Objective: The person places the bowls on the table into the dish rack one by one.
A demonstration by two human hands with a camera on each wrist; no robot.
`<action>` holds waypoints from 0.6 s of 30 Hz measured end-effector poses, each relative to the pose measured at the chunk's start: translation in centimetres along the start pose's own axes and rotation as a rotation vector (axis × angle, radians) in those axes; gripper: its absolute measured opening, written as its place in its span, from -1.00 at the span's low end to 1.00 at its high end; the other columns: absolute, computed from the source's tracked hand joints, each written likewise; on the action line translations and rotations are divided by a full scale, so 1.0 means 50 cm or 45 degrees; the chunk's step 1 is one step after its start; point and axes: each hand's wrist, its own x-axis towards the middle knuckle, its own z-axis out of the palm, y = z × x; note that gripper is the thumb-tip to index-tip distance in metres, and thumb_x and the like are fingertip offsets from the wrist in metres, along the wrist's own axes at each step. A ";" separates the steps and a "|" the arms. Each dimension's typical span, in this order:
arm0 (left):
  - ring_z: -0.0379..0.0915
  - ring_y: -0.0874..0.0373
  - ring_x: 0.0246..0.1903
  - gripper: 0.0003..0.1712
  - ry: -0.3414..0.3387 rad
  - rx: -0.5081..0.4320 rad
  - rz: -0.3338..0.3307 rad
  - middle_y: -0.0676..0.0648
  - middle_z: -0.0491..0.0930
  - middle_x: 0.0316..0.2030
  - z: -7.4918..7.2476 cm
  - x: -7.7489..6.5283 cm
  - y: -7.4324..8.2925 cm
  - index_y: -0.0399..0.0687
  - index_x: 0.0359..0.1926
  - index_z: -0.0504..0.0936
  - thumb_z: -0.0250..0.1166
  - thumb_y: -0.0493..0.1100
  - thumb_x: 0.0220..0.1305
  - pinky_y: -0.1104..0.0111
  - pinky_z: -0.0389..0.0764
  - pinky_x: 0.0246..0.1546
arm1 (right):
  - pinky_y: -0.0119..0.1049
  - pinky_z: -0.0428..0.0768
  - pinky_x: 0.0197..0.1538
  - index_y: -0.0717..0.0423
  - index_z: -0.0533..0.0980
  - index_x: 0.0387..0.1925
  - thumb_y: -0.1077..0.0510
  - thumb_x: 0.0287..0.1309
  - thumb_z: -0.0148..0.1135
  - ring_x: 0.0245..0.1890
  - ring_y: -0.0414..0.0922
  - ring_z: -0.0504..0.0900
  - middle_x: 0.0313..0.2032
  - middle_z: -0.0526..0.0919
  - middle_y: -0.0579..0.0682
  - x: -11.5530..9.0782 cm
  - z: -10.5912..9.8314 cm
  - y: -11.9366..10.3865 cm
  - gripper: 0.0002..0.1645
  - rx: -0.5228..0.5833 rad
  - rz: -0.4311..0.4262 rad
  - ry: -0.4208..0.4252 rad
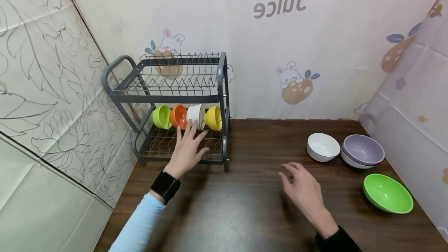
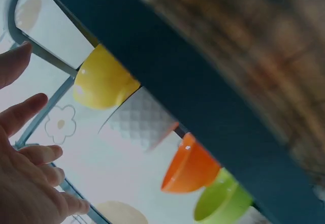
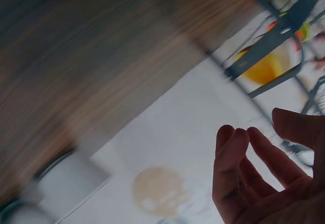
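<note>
My left hand [image 1: 187,149] is spread in front of the lower tier of a dark grey two-tier dish rack [image 1: 168,98]. Its fingertips overlap the white cup [image 1: 196,114] in the head view. That cup stands on its side in a row with a green cup [image 1: 161,117], an orange cup [image 1: 178,116] and a yellow cup [image 1: 213,118]. In the left wrist view the fingers [image 2: 38,154] are apart with nothing between them. My right hand [image 1: 304,188] hovers over the table, holding nothing, its fingers loosely bent in the right wrist view.
On the right of the brown wooden table [image 1: 245,205] stand a white bowl [image 1: 322,147], a purple bowl [image 1: 364,149] nested in another white bowl [image 1: 357,163], and a wide green bowl [image 1: 387,193]. Above the cups runs the rack's upper wire tier [image 1: 175,79]. Printed cloth walls border the table.
</note>
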 end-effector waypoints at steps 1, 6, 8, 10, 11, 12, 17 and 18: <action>-0.27 -0.24 0.63 -0.37 0.006 -0.004 -0.010 -0.32 0.03 0.62 -0.004 -0.016 0.002 -0.04 0.39 0.58 0.45 0.06 0.40 -0.34 -0.28 0.51 | 0.07 0.64 -0.42 0.20 0.70 0.12 0.14 0.35 0.40 -0.23 0.08 0.75 0.09 0.67 0.21 0.001 -0.006 0.017 -0.63 -0.022 0.032 -0.001; -0.25 -0.26 0.62 -0.40 0.018 -0.056 -0.041 -0.33 0.03 0.62 -0.016 -0.084 0.022 -0.04 0.35 0.61 0.48 0.03 0.37 -0.34 -0.24 0.50 | 0.35 0.57 -0.34 0.24 0.61 0.20 0.15 0.38 0.30 -0.12 0.39 0.66 0.19 0.55 0.34 -0.015 -0.049 0.119 -0.57 -0.131 0.235 0.027; -0.22 -0.28 0.62 -0.40 0.023 -0.075 -0.038 -0.34 0.03 0.62 -0.016 -0.104 0.032 -0.05 0.34 0.62 0.49 0.03 0.36 -0.35 -0.21 0.50 | 0.42 0.52 -0.34 0.27 0.55 0.25 0.16 0.39 0.27 -0.06 0.52 0.59 0.21 0.48 0.40 -0.032 -0.068 0.160 -0.53 -0.165 0.322 0.033; -0.20 -0.29 0.61 -0.40 0.035 -0.085 -0.032 -0.34 0.03 0.62 -0.015 -0.119 0.041 -0.04 0.33 0.63 0.51 0.03 0.35 -0.37 -0.17 0.49 | 0.45 0.49 -0.36 0.31 0.48 0.30 0.17 0.39 0.25 -0.06 0.59 0.53 0.22 0.43 0.47 -0.049 -0.087 0.197 -0.47 -0.191 0.401 0.039; -0.20 -0.29 0.61 -0.40 0.042 -0.095 -0.032 -0.34 0.03 0.62 -0.014 -0.125 0.045 -0.04 0.32 0.63 0.51 0.03 0.34 -0.37 -0.17 0.49 | 0.47 0.48 -0.37 0.33 0.43 0.33 0.18 0.39 0.24 -0.06 0.62 0.51 0.23 0.39 0.50 -0.057 -0.097 0.213 -0.44 -0.198 0.441 0.032; -0.19 -0.30 0.61 -0.40 0.051 -0.103 -0.032 -0.34 0.03 0.61 -0.013 -0.131 0.049 -0.03 0.32 0.64 0.51 0.03 0.33 -0.37 -0.15 0.48 | 0.49 0.47 -0.37 0.35 0.39 0.35 0.18 0.39 0.23 -0.05 0.63 0.49 0.23 0.36 0.53 -0.065 -0.105 0.227 -0.41 -0.204 0.485 0.020; -0.18 -0.31 0.60 -0.40 0.083 -0.186 -0.055 -0.36 0.05 0.60 -0.005 -0.152 0.066 -0.06 0.31 0.65 0.53 0.01 0.32 -0.40 -0.15 0.47 | 0.59 0.45 -0.28 0.42 0.24 0.39 0.15 0.43 0.12 -0.01 0.71 0.39 0.26 0.22 0.58 -0.091 -0.136 0.276 -0.35 -0.230 0.741 -0.159; -0.19 -0.31 0.61 -0.40 0.082 -0.204 -0.061 -0.35 0.05 0.61 -0.002 -0.155 0.069 -0.06 0.31 0.65 0.53 0.01 0.32 -0.40 -0.16 0.47 | 0.60 0.45 -0.25 0.42 0.23 0.40 0.15 0.44 0.11 0.00 0.72 0.38 0.27 0.20 0.57 -0.094 -0.140 0.282 -0.35 -0.237 0.787 -0.194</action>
